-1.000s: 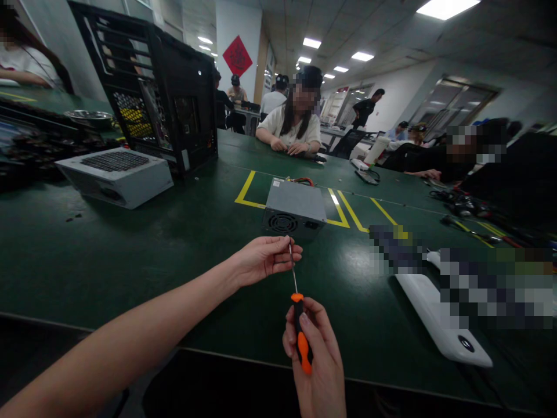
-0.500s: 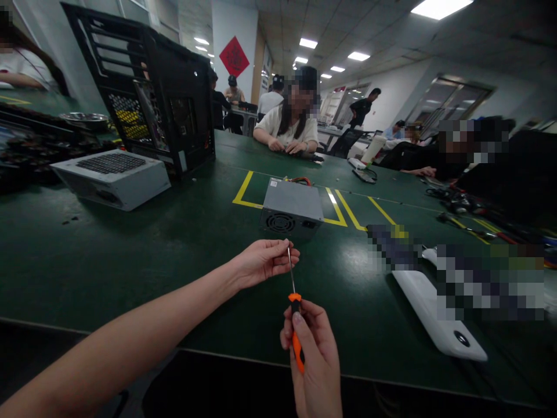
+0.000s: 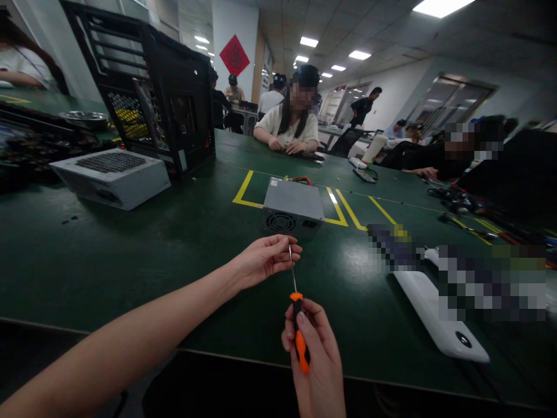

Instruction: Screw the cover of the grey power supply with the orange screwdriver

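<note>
My right hand (image 3: 317, 354) is wrapped round the orange and black handle of a screwdriver (image 3: 296, 297), whose thin metal shaft points up and away from me. The tip reaches the fingertips of my left hand (image 3: 267, 260). Thumb and forefinger of that hand are pinched together there; whatever they may hold is too small to make out. Just beyond my left hand, a grey computer power supply (image 3: 293, 197) lies on the green table (image 3: 195, 244), its fan grille and socket facing me and coloured wires behind it.
On the left stands an open black computer case (image 3: 174, 98) beside a second grey power supply (image 3: 113, 180). A metal bowl (image 3: 85, 120) is behind them. To the right lies a white elongated device (image 3: 439, 319). Across the table sits a person (image 3: 287, 125); cables (image 3: 461, 200) are at far right.
Both hands and the screwdriver have shifted very slightly to the right. The forefinger of my left hand reaches a little further past the thumb. Everything on the table stays put.
</note>
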